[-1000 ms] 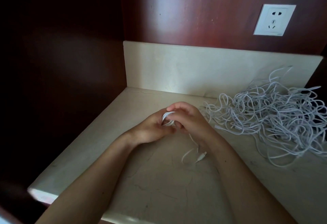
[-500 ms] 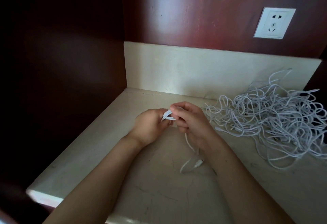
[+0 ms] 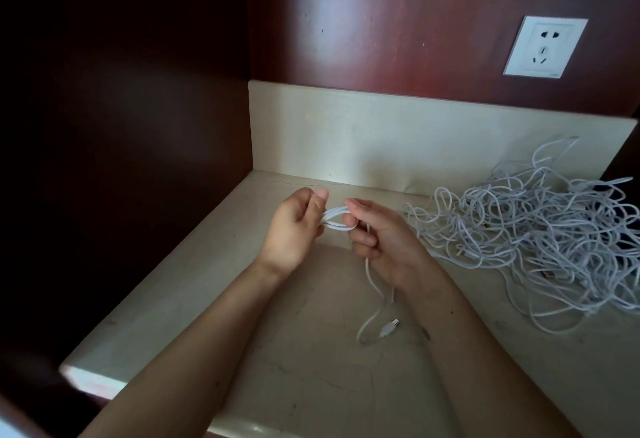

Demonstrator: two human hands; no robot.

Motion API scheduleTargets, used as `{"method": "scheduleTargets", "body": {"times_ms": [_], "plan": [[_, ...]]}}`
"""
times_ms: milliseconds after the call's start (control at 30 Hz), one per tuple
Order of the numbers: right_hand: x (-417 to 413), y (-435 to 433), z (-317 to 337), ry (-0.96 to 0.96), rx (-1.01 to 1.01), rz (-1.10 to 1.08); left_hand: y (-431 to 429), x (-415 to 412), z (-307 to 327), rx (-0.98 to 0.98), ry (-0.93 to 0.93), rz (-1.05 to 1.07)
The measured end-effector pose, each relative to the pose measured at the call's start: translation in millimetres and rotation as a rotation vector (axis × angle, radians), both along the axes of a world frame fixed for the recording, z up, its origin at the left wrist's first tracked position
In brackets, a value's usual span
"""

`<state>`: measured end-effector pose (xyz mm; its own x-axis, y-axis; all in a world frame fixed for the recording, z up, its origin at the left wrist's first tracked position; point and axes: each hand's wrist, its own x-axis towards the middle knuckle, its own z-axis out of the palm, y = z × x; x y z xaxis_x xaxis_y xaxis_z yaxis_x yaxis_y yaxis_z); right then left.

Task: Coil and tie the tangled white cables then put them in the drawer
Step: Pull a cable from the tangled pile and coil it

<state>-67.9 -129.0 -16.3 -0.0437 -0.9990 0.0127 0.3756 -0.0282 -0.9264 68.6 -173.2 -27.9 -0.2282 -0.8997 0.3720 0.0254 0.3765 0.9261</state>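
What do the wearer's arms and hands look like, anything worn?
No sleeves in view: left forearm and right forearm are bare to the frame edge. The left hand and right hand are ungloved, with no rings, watch or bands visible. The right forearm shows a small dark mark; what it is, I can't tell.
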Motion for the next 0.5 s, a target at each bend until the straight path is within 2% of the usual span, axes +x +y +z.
{"method": "scheduleTargets", "body": {"times_ms": [100, 333, 500], "plan": [[-1, 0, 0, 0.014, -0.003, -0.017, -1, 0, 0, 0.013, 0.008, 0.008], [-5, 3, -3, 0.224, 0.042, -0.103, -7, 9, -2, -0.038, -0.08, -0.042], [-1, 2, -5, 0.212, 0.004, -0.156, -4, 8, 3, 0.003, -0.093, -0.151]]}}
